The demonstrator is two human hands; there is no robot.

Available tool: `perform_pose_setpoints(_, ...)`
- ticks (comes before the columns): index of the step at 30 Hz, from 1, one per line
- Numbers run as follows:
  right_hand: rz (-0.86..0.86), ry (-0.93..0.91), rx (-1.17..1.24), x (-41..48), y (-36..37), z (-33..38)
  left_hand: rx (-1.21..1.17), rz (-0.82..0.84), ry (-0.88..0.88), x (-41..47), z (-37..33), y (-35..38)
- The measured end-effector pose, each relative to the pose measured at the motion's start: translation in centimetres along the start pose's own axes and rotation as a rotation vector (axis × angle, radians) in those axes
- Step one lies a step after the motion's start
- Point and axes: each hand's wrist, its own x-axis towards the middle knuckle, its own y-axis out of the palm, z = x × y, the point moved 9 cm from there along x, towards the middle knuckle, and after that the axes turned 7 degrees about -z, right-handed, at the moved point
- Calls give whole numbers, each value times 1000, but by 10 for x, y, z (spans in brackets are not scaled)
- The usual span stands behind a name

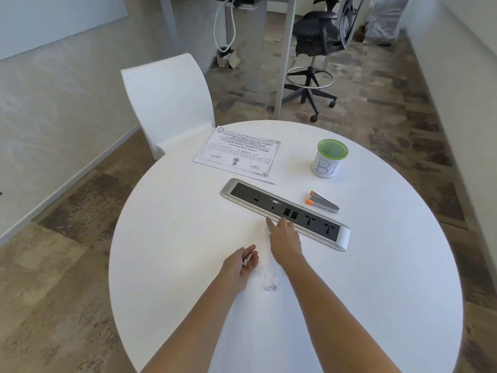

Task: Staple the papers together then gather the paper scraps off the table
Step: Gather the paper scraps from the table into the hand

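Gathering underway: your left hand (240,265) cups scraps (247,261); right hand (284,239) flat, fingers straight. Next: loose scraps (271,287), six o'clock.

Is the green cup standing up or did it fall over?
Standing up. The cup sits on its base, with its green rim facing up.

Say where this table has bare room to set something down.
Bare: the left of the table, between the papers and the left hand; the near right, in front of the power strip. Crowded: around cup and stapler; scraps lie between the arms.
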Motion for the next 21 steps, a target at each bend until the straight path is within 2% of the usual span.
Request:
perform_pose_setpoints(9,-30,-2,-77,7,0,8,10,30,-8,4,-2,0)
perform_pose_setpoints(21,-116,6,302,-42,6,-14,83,26,36,5,1,-5)
